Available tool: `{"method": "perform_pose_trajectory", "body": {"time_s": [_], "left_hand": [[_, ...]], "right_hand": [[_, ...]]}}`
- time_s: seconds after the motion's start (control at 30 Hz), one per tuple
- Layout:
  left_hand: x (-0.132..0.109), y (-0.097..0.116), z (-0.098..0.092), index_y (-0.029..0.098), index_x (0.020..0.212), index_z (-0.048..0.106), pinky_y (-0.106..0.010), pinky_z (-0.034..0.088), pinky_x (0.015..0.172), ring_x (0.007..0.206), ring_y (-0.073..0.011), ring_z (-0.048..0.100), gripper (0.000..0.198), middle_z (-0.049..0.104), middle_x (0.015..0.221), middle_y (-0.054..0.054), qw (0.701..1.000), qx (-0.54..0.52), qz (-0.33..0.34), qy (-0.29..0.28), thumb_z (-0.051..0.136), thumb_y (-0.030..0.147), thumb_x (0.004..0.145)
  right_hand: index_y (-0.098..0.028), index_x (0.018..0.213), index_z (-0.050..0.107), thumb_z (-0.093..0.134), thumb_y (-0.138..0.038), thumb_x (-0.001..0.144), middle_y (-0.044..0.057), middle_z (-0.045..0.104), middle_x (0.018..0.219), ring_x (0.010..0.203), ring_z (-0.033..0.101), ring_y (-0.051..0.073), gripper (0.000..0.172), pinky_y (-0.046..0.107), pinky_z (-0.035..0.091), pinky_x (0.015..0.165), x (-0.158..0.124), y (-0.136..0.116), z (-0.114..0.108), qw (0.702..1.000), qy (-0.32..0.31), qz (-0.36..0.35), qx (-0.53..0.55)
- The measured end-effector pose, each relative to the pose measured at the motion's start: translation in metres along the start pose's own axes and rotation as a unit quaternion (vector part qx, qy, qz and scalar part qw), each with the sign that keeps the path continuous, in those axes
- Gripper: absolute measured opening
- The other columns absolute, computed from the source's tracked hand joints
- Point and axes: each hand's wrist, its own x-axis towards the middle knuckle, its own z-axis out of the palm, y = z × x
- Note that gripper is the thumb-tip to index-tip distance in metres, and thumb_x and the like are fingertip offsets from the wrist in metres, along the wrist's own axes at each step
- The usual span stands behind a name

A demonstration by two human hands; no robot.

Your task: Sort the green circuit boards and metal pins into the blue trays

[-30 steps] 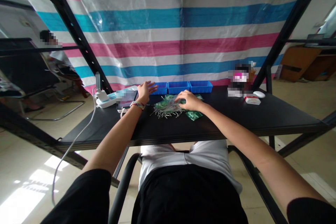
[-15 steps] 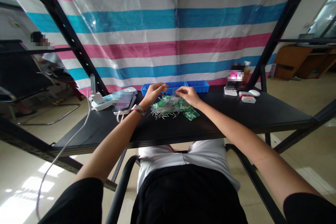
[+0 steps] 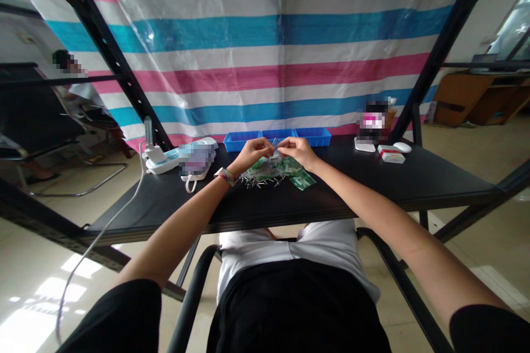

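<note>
My left hand (image 3: 253, 155) and my right hand (image 3: 301, 152) meet over the middle of the black table, with thumb and fingers pinched. Between the fingertips is a small clear plastic bag (image 3: 275, 144), gripped from both sides; its contents are too small to make out. Below the hands lies a heap of green-and-clear packets (image 3: 290, 165), partly covered by them. One green packet (image 3: 303, 180) rests flat at the heap's right edge. Several small metal pins or screws (image 3: 260, 181) are scattered along its near side.
A blue three-compartment tray (image 3: 314, 137) stands behind the hands. To the left are a white power strip (image 3: 163, 163) with its cable and a blurred-out device (image 3: 197, 161). A red-and-white box (image 3: 391, 154) and a white mouse (image 3: 402, 147) lie right. A person sits far left.
My left hand has moved right and slightly down, bringing its fingers to the clear bag at my right fingertips. My right hand has barely moved.
</note>
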Motion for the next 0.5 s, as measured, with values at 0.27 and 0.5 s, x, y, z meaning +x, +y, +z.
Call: {"method": "perform_pose_trajectory", "body": {"time_s": [0.27,0.5], "left_hand": [[-0.001,-0.003,0.002,0.02,0.056,0.066,-0.03,0.048,0.059,0.052,-0.0161,0.058,0.066,0.063,0.053,-0.007,0.998,0.029,-0.048,-0.005,0.065,0.076,0.091],[0.0,-0.005,0.002,0.016,0.073,0.078,-0.029,0.052,0.063,0.062,-0.0168,0.066,0.047,0.076,0.07,-0.009,0.999,0.013,-0.034,-0.002,0.08,0.062,0.083]], "right_hand": [[-0.021,0.084,0.075,0.086,-0.051,0.076,0.005,0.075,0.081,0.075,0.069,0.022,0.033,0.039,0.06,0.077,-0.003,-0.005,0.001,0.991,0.033,-0.094,-0.084],[-0.025,0.082,0.08,0.085,-0.042,0.087,0.008,0.074,0.094,0.092,0.07,0.027,0.019,0.046,0.06,0.092,-0.013,-0.016,0.003,0.964,0.03,-0.187,-0.187]]}}
